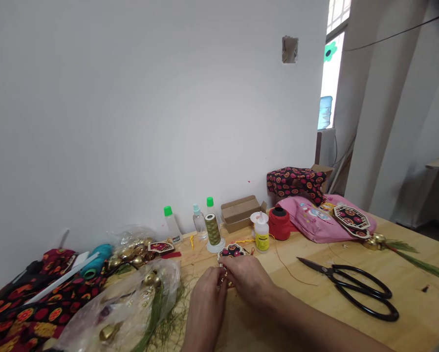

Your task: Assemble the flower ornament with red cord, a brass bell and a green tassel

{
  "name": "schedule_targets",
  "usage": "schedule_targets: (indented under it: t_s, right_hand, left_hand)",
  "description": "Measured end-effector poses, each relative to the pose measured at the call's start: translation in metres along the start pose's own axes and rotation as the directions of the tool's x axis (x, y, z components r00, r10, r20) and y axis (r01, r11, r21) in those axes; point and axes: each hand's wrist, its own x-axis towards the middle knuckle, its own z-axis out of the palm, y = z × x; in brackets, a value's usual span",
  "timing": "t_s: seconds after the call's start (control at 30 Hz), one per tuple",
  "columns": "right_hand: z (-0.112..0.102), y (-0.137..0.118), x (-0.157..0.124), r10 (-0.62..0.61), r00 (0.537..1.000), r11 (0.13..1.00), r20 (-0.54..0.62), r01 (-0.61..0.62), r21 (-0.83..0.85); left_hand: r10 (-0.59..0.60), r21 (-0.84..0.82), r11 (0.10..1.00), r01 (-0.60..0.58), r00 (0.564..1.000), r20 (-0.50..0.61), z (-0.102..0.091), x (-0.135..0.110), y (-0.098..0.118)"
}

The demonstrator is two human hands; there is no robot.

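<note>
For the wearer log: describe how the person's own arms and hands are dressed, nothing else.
Both are bare: the left hand and right hand show no gloves, and no rings, watch or bracelet that can be made out. The right forearm is uncovered to the frame's lower edge, no sleeve in view. The fingertips are too small to judge nails.

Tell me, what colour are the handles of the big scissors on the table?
Black. The scissors lie on the wooden table, seen clearly in the head view.

2 bare forearms, left hand (205,300) and right hand (247,276), no sleeves.
</note>
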Motion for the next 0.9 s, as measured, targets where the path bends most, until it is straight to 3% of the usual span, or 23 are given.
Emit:
schedule_targets:
  t_s: [0.17,0.5,0.77,0.9]
  right_hand:
    - [-0.0016,0.0027,0.0022,-0.02,1.0,0.999,0.024,0.021,-0.04]
    - [-0.0026,0.0039,0.0026,-0.046,0.998,0.993,0.034,0.049,-0.108]
    - [-0.0037,0.0029,-0.0013,-0.226,0.974,0.942,0.006,0.22,-0.252]
    - [-0.0025,0.0039,-0.0008,-0.22,0.976,0.942,0.006,0.214,-0.26]
  left_hand:
    - [0.066,0.09,0.994,-0.066,0.998,0.008,0.0005,0.0009,-0.0021]
    - [0.047,0.128,0.991,-0.048,0.999,0.007,0.0011,-0.0001,-0.0053]
    - [0.034,0.085,0.996,-0.032,0.999,-0.016,0.0022,0.0001,-0.0047]
    - [0.04,0.107,0.993,-0.038,0.999,-0.014,0.0023,-0.0003,-0.0052]
